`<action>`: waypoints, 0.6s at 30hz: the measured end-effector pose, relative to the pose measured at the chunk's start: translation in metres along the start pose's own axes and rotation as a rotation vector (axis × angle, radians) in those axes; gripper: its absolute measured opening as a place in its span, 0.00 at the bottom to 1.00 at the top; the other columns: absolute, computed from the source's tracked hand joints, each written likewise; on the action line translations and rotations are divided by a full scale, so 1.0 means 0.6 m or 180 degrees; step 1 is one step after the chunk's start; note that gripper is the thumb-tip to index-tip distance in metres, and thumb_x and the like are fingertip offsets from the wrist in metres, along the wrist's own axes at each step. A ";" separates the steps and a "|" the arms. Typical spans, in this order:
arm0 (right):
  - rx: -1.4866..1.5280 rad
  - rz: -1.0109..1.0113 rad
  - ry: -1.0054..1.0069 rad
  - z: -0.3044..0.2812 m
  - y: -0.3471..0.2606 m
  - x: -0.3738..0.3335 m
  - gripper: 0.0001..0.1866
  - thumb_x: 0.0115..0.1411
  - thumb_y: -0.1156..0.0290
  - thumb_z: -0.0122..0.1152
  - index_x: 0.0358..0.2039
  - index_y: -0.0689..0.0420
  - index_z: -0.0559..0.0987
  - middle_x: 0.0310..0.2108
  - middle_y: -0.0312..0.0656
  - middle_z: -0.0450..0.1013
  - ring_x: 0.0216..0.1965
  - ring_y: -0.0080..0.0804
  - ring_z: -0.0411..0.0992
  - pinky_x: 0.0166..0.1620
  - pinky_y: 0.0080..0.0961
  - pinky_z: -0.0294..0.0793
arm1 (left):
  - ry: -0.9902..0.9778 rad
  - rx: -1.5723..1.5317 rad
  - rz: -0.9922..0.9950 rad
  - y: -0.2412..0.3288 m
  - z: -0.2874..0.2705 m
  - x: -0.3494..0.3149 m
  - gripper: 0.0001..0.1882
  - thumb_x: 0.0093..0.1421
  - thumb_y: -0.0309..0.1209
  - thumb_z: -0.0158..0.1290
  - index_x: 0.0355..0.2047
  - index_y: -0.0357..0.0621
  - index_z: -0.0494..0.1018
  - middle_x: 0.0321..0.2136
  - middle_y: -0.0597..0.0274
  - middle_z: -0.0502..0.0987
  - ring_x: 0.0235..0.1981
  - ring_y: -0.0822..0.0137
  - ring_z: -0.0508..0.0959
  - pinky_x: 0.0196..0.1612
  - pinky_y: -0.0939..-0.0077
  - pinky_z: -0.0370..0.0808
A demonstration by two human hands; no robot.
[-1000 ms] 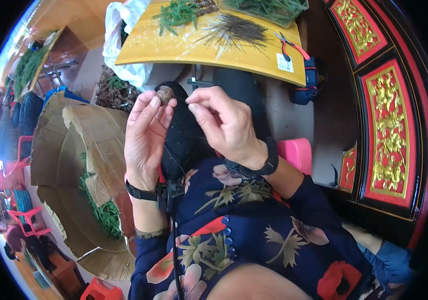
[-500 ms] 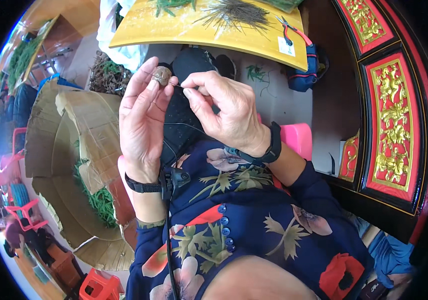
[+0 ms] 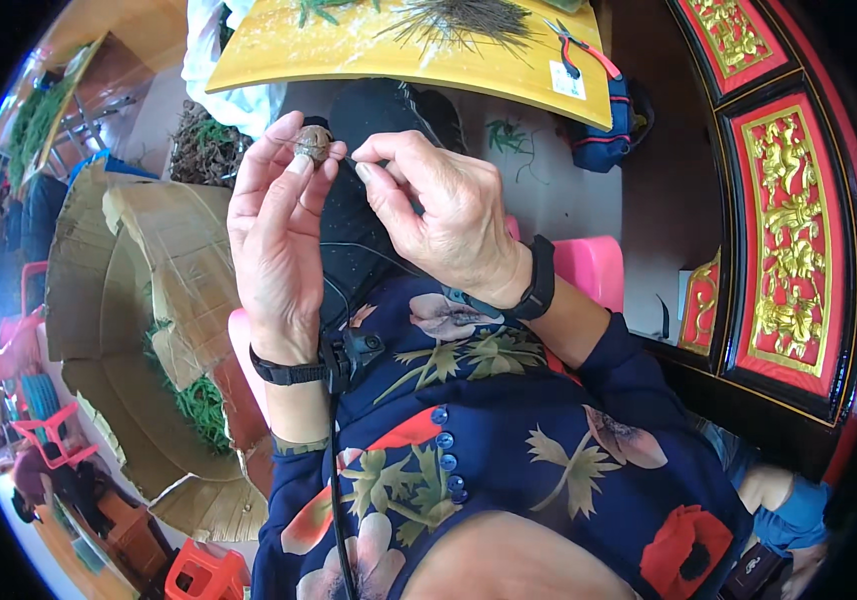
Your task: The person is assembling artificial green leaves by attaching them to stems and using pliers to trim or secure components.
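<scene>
A small round brown ball [image 3: 313, 142], ridged somewhat like a walnut, is held between the thumb and fingertips of my left hand [image 3: 277, 235]. Close by on the right, my right hand [image 3: 454, 210] has its thumb and forefinger bent together in a pinch, pointing at the ball. Whatever is in that pinch is too small to make out. Both hands are raised over my lap, short of the yellow table [image 3: 349, 68].
Dark thin sticks [image 3: 464, 22] and red-handled pliers [image 3: 571, 50] lie on the table. A torn cardboard box [image 3: 99, 330] with green sprigs stands at my left, a heap of brown stalks [image 3: 204, 145] beyond it. A carved red-and-gold panel [image 3: 789, 245] rises at right.
The ball has turned slightly in my left fingers. A thin strand seen earlier between the ball and my right fingertips no longer shows clearly. The whole view has shifted slightly.
</scene>
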State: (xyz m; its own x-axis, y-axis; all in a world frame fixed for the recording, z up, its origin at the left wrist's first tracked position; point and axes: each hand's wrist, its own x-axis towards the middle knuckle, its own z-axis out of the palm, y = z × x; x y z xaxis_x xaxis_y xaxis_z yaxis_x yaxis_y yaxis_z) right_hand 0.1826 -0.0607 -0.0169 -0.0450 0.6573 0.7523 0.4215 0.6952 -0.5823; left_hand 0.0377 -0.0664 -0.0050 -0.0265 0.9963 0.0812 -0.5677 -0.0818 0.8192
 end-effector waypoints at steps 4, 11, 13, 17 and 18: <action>-0.0014 0.0089 -0.0028 0.000 -0.004 0.000 0.08 0.50 0.81 0.63 0.31 0.58 0.76 0.17 0.38 0.70 0.15 0.25 0.69 0.19 0.20 0.66 | -0.0044 -0.0079 -0.0052 -0.004 0.002 0.001 0.20 0.61 0.22 0.48 0.54 0.34 0.64 0.42 0.56 0.73 0.44 0.62 0.76 0.49 0.75 0.74; -0.0020 0.0069 -0.0108 -0.001 -0.001 -0.001 0.07 0.49 0.81 0.62 0.30 0.58 0.76 0.15 0.38 0.69 0.14 0.25 0.69 0.18 0.20 0.65 | -0.0082 -0.0437 -0.0358 -0.006 -0.016 0.005 0.21 0.63 0.24 0.45 0.57 0.35 0.60 0.42 0.55 0.73 0.43 0.64 0.76 0.48 0.76 0.74; 0.0003 0.0014 -0.0085 -0.002 0.002 -0.001 0.07 0.49 0.81 0.62 0.30 0.58 0.76 0.16 0.38 0.70 0.14 0.25 0.69 0.18 0.20 0.66 | -0.0357 -0.0776 -0.0570 -0.009 -0.023 0.009 0.22 0.64 0.25 0.45 0.58 0.34 0.59 0.42 0.56 0.73 0.42 0.66 0.75 0.47 0.77 0.73; 0.0099 -0.0074 0.0004 0.001 0.004 0.002 0.07 0.49 0.81 0.62 0.30 0.58 0.76 0.16 0.38 0.70 0.15 0.26 0.70 0.19 0.20 0.66 | -0.0565 -0.1108 -0.0774 -0.014 -0.026 0.008 0.23 0.64 0.26 0.44 0.59 0.34 0.57 0.42 0.56 0.72 0.41 0.68 0.73 0.47 0.78 0.72; 0.0094 -0.0061 0.0007 0.001 0.006 0.001 0.07 0.49 0.81 0.62 0.30 0.58 0.76 0.16 0.38 0.70 0.15 0.26 0.70 0.19 0.20 0.66 | -0.0618 -0.1188 -0.0827 -0.016 -0.026 0.008 0.23 0.65 0.26 0.43 0.59 0.34 0.56 0.42 0.56 0.72 0.41 0.68 0.73 0.47 0.79 0.71</action>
State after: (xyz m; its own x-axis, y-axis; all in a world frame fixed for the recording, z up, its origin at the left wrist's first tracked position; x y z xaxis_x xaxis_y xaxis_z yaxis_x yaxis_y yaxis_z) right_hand 0.1834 -0.0574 -0.0187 -0.0509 0.6433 0.7639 0.3937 0.7159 -0.5766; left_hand 0.0303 -0.0603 -0.0213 0.2887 0.9568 0.0344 -0.7922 0.2185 0.5699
